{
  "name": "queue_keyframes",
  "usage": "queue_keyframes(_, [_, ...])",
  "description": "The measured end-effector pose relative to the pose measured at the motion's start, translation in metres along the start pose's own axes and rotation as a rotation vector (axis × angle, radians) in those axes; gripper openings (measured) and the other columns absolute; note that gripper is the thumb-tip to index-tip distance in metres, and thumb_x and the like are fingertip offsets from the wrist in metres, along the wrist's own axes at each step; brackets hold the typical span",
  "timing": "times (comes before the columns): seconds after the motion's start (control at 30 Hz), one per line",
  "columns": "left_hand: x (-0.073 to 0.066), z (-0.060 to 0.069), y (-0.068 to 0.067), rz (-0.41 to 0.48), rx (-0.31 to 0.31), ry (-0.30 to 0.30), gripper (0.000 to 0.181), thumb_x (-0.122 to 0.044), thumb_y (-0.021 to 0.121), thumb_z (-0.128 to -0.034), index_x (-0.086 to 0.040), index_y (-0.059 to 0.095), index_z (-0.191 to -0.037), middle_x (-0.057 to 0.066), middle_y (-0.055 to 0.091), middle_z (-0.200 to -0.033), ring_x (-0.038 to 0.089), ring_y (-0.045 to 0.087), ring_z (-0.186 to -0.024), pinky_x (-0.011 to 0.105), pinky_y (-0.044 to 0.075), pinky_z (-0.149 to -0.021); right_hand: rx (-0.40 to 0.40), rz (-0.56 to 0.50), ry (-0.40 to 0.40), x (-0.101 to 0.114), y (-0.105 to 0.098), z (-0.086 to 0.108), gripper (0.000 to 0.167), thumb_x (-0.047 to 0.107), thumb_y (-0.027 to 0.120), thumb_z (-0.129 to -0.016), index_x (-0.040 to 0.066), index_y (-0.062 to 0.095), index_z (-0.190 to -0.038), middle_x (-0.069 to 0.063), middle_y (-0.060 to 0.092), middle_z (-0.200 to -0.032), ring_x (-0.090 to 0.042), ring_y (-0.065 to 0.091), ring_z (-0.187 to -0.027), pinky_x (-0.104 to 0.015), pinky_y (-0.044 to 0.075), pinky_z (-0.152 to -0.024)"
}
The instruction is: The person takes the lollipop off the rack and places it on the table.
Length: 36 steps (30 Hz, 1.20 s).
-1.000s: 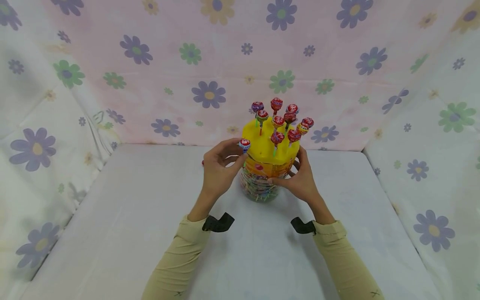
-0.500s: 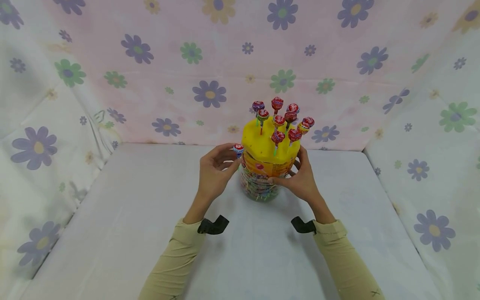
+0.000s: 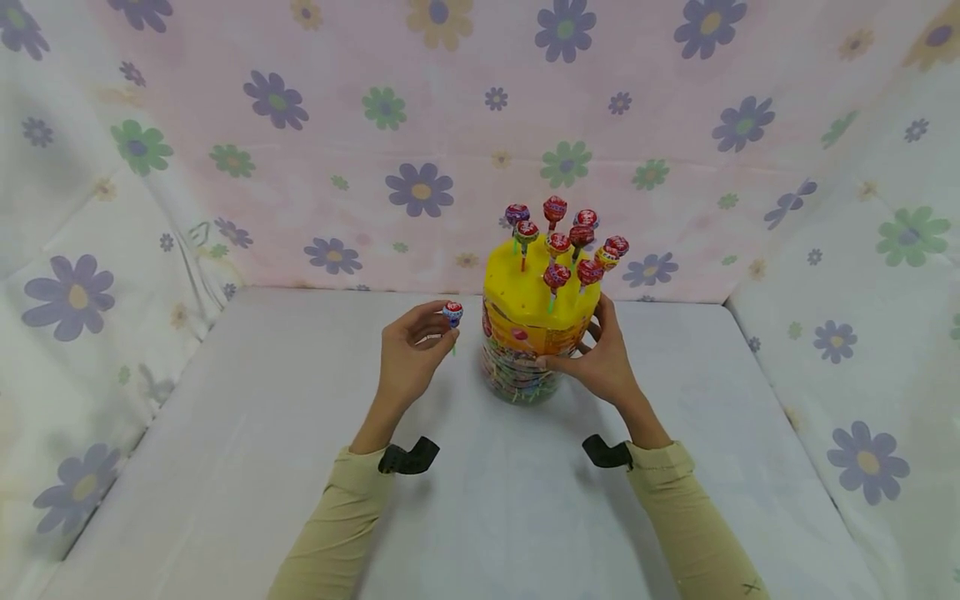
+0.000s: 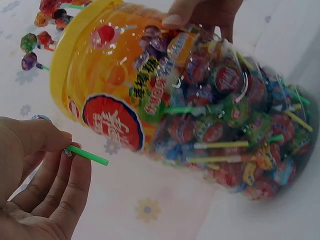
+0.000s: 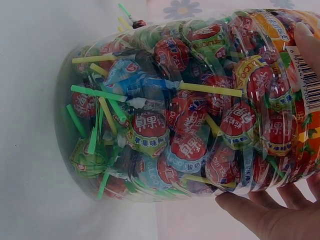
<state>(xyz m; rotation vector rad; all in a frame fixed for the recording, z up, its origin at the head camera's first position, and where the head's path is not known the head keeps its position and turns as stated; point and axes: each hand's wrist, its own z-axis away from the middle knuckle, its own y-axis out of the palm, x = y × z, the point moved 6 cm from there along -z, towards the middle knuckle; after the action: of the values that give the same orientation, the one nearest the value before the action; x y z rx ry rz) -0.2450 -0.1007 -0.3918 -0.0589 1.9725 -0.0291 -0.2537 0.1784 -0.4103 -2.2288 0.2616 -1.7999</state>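
Observation:
My left hand (image 3: 411,354) pinches a blue-and-red wrapped lollipop (image 3: 452,313) by its green stick, head up, to the left of the jar and apart from it. In the left wrist view the thumb and index finger hold that green stick (image 4: 87,155). A clear plastic jar (image 4: 215,135) full of wrapped lollipops stands upright on the table. Several lollipops (image 3: 557,243) stick up from its yellow lid (image 3: 510,287). My right hand (image 3: 600,358) grips the jar's right side, thumb on the front of its orange label (image 3: 525,335); some fingers are hidden behind.
A white-covered table (image 3: 247,433) spreads around the jar. Floral cloth (image 3: 322,192) closes off the back and both sides. Behind the jar in the right wrist view, a loose lollipop (image 5: 138,23) and green and yellow sticks show.
My left hand has moved left and slightly down, away from the jar's lid, carrying the lollipop. My right hand and the jar stay in place.

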Motion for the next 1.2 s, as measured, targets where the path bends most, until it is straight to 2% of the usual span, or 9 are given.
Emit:
queue_keyframes(0.13, [0.01, 0.002, -0.009, -0.015, -0.006, -0.028, 0.038, 0.007, 0.074, -0.0864, 0.0, 0.069, -0.123, 0.024, 0.072, -0.104, 0.019, 0.072, -0.089, 0.022, 0.061, -0.076, 0.006, 0.007, 0.014, 0.016, 0.001, 0.004, 0.102, 0.004, 0.085, -0.081, 0.015, 0.019, -0.159, -0.017, 0.033, -0.156, -0.043, 0.038, -0.145, -0.063, 0.039, -0.112])
queue_keyframes(0.3, [0.028, 0.004, -0.025, -0.059, -0.034, -0.109, 0.039, 0.007, 0.073, -0.0867, 0.003, 0.068, -0.125, 0.027, 0.07, -0.105, 0.019, 0.071, -0.09, 0.017, 0.059, -0.074, 0.01, 0.019, 0.01, 0.033, 0.003, 0.01, 0.099, 0.003, 0.084, -0.082, 0.009, 0.02, -0.157, -0.021, 0.035, -0.154, -0.044, 0.039, -0.144, -0.063, 0.04, -0.111])
queue_keyframes(0.43, [0.042, 0.007, -0.04, -0.125, -0.044, -0.163, 0.041, 0.005, 0.073, -0.0886, 0.005, 0.065, -0.128, 0.029, 0.069, -0.109, 0.03, 0.071, -0.096, 0.012, 0.057, -0.073, 0.014, 0.02, -0.007, 0.036, 0.003, 0.011, 0.099, 0.001, 0.084, -0.081, 0.008, 0.02, -0.157, -0.022, 0.036, -0.152, -0.045, 0.041, -0.142, -0.064, 0.04, -0.111])
queue_keyframes(0.57, [0.056, 0.008, -0.054, -0.167, -0.046, -0.223, 0.042, 0.002, 0.072, -0.0908, 0.005, 0.062, -0.132, 0.029, 0.068, -0.112, 0.042, 0.071, -0.097, 0.017, 0.059, -0.071, 0.014, 0.016, -0.028, 0.035, 0.002, 0.011, 0.099, 0.0, 0.084, -0.081, 0.007, 0.02, -0.157, -0.023, 0.036, -0.152, -0.046, 0.041, -0.141, -0.065, 0.041, -0.11])
queue_keyframes(0.63, [0.064, 0.006, -0.061, -0.176, -0.053, -0.258, 0.043, 0.0, 0.071, -0.0913, 0.005, 0.061, -0.133, 0.029, 0.068, -0.112, 0.039, 0.072, -0.093, 0.024, 0.062, -0.072, 0.013, 0.015, -0.035, 0.035, 0.002, 0.01, 0.099, 0.0, 0.083, -0.08, 0.007, 0.021, -0.157, -0.023, 0.036, -0.152, -0.046, 0.041, -0.141, -0.065, 0.041, -0.11])
queue_keyframes(0.77, [0.082, 0.003, -0.073, -0.204, -0.062, -0.322, 0.043, 0.0, 0.071, -0.0909, 0.005, 0.062, -0.132, 0.029, 0.068, -0.111, 0.019, 0.074, -0.084, 0.036, 0.064, -0.077, 0.015, 0.013, -0.033, 0.035, 0.002, 0.01, 0.099, 0.0, 0.084, -0.081, 0.007, 0.021, -0.157, -0.023, 0.036, -0.152, -0.046, 0.042, -0.141, -0.065, 0.041, -0.11])
queue_keyframes(0.87, [0.095, 0.0, -0.08, -0.243, -0.064, -0.367, 0.043, -0.001, 0.071, -0.0906, 0.006, 0.061, -0.132, 0.03, 0.069, -0.112, 0.012, 0.073, -0.082, 0.035, 0.064, -0.077, 0.014, 0.013, -0.024, 0.034, 0.002, 0.01, 0.099, 0.0, 0.084, -0.081, 0.008, 0.021, -0.157, -0.022, 0.036, -0.152, -0.045, 0.042, -0.141, -0.064, 0.041, -0.11])
queue_keyframes(0.97, [0.11, -0.003, -0.086, -0.282, -0.067, -0.41, 0.043, -0.002, 0.071, -0.0906, 0.006, 0.061, -0.132, 0.03, 0.069, -0.113, 0.01, 0.072, -0.081, 0.027, 0.063, -0.073, 0.015, 0.014, -0.019, 0.034, 0.003, 0.009, 0.099, 0.001, 0.084, -0.081, 0.008, 0.021, -0.157, -0.022, 0.036, -0.152, -0.045, 0.042, -0.141, -0.064, 0.042, -0.11])
queue_keyframes(1.2, [0.137, -0.014, -0.092, -0.355, -0.071, -0.512, 0.044, -0.004, 0.072, -0.0901, 0.005, 0.062, -0.131, 0.027, 0.07, -0.116, 0.004, 0.067, -0.076, 0.013, 0.055, -0.063, 0.003, -0.003, -0.035, -0.002, 0.001, -0.001, 0.105, 0.005, 0.087, -0.079, 0.021, 0.021, -0.158, -0.012, 0.036, -0.154, -0.04, 0.042, -0.142, -0.064, 0.042, -0.11])
